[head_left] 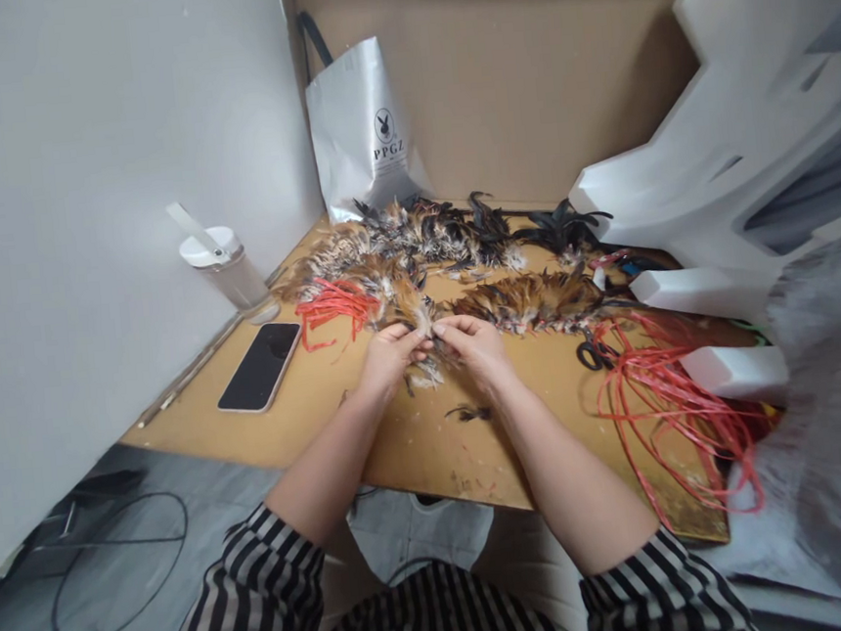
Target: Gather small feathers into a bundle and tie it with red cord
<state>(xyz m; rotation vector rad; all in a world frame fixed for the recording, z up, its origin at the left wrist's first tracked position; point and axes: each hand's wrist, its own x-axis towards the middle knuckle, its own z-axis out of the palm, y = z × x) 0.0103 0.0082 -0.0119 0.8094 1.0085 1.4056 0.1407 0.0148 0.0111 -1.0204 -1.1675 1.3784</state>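
Beyond the striped sleeves, a loose dark feather is left on the scuffed table, to the right of the phone. Well right of the phone, glossy, ribbon-like red tape is heaped in loops. Between phone and tape, a tuft of tan feathers is pinched at the fingertips of the left hand and right hand, the other fingers curled (whether a strand is caught there too cannot be told). It can be judged almost weightless, soft and easily crushed, so it is best held by the firmer quill ends. Just beside the phone's far right corner, thin red strips are bunched. Farther than the phone, bristly brown feathers are laid in a row, a smooth, lidded tumbler is stood, and a creased silver bag is propped.
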